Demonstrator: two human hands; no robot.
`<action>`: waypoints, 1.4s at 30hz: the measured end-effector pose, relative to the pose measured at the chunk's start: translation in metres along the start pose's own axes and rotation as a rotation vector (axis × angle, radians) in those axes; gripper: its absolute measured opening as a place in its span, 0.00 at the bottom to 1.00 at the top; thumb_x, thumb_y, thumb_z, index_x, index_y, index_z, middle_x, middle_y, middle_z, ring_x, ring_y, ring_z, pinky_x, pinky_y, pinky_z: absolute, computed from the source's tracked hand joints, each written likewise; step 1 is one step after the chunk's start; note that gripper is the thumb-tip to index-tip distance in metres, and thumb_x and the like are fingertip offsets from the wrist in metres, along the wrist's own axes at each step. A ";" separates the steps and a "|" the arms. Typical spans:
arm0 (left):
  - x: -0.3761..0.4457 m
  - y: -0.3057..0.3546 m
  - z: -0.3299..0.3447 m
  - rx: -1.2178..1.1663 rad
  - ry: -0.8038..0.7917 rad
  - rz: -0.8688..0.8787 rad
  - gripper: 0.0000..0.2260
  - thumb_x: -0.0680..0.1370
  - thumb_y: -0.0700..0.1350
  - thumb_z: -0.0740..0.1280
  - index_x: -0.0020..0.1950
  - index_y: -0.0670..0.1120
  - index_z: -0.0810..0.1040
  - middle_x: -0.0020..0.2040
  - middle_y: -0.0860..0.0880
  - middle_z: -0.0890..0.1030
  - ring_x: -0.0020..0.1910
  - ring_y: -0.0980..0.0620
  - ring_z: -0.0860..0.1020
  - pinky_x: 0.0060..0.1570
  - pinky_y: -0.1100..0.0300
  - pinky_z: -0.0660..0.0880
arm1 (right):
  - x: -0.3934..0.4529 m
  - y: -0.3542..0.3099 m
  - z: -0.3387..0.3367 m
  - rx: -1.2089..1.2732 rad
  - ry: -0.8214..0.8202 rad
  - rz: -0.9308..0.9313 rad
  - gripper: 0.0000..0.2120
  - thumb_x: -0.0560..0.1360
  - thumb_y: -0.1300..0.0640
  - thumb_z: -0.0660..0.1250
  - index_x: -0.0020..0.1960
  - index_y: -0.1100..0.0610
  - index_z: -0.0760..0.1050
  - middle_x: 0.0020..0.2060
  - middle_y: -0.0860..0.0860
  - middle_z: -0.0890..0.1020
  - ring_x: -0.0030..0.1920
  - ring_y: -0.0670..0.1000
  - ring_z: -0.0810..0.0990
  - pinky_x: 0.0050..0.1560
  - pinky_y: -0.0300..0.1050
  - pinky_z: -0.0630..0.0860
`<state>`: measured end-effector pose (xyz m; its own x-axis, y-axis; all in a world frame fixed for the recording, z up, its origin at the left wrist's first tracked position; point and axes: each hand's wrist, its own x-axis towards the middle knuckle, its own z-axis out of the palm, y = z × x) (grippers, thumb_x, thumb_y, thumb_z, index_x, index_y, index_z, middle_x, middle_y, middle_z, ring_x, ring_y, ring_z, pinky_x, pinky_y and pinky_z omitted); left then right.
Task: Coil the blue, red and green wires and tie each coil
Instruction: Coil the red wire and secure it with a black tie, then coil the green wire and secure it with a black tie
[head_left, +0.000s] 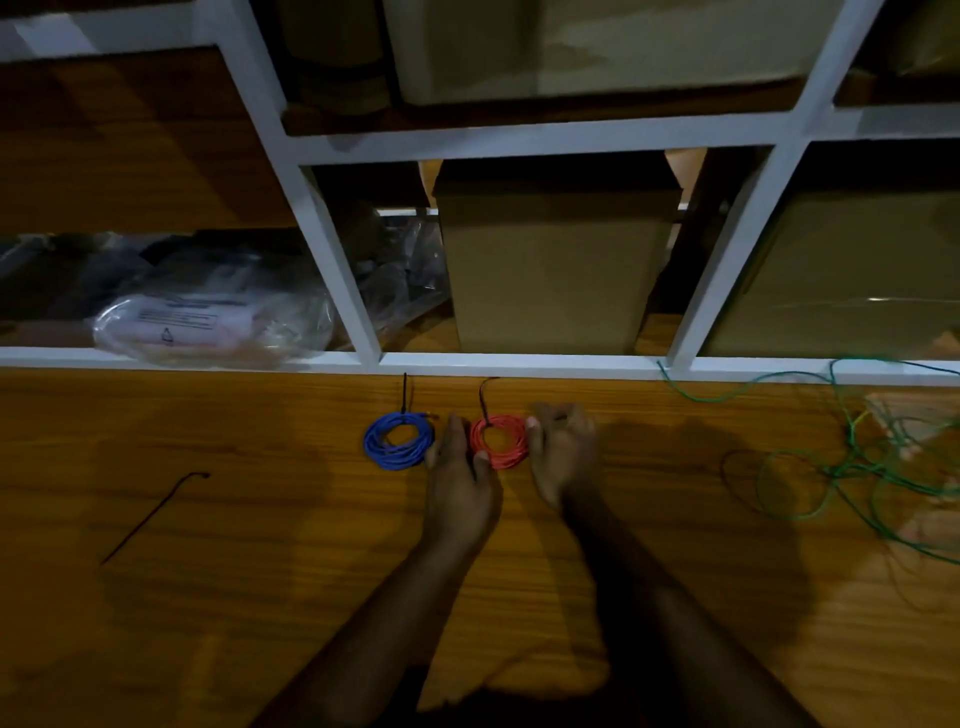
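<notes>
Flanking red coil (500, 441), hands touching its sides

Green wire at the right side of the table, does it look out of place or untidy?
Yes. The green wire sprawls in loose tangled loops, untied, while the blue coil and red coil lie neatly wound, each with a black tie.

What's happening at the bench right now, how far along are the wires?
A person is at a wooden table with both hands on the red coil: the left hand touches its left edge, the right hand grips its right edge. A black tie sticks up from it. The blue coil lies beside it, already tied. The green wire sprawls loose on the right, not yet coiled. A spare black tie lies on the left.
</notes>
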<state>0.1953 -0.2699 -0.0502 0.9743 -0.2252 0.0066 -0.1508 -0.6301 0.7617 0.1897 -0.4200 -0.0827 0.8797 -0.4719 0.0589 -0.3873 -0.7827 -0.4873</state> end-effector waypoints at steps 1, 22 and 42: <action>-0.006 -0.002 -0.002 -0.003 0.004 0.034 0.27 0.83 0.49 0.59 0.80 0.47 0.53 0.77 0.45 0.62 0.76 0.46 0.58 0.71 0.55 0.60 | -0.007 -0.002 -0.003 0.019 0.079 -0.014 0.29 0.79 0.41 0.44 0.69 0.53 0.72 0.61 0.57 0.73 0.62 0.57 0.70 0.54 0.46 0.68; -0.124 -0.046 -0.010 0.336 -0.348 0.621 0.24 0.81 0.56 0.51 0.77 0.52 0.61 0.75 0.50 0.65 0.73 0.47 0.63 0.66 0.51 0.69 | -0.214 0.045 -0.047 -0.053 0.332 0.014 0.25 0.78 0.48 0.64 0.73 0.55 0.66 0.68 0.58 0.71 0.65 0.60 0.71 0.62 0.53 0.73; -0.155 0.123 0.155 0.312 -0.114 0.680 0.20 0.79 0.45 0.65 0.70 0.51 0.69 0.55 0.48 0.79 0.56 0.49 0.73 0.49 0.55 0.74 | -0.190 0.276 -0.176 0.018 0.326 0.016 0.26 0.75 0.50 0.69 0.71 0.55 0.68 0.53 0.55 0.75 0.51 0.57 0.77 0.52 0.48 0.77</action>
<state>0.0002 -0.4276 -0.0577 0.6285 -0.7045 0.3297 -0.7696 -0.5016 0.3952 -0.1332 -0.6178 -0.0752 0.7379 -0.5911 0.3257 -0.3926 -0.7685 -0.5052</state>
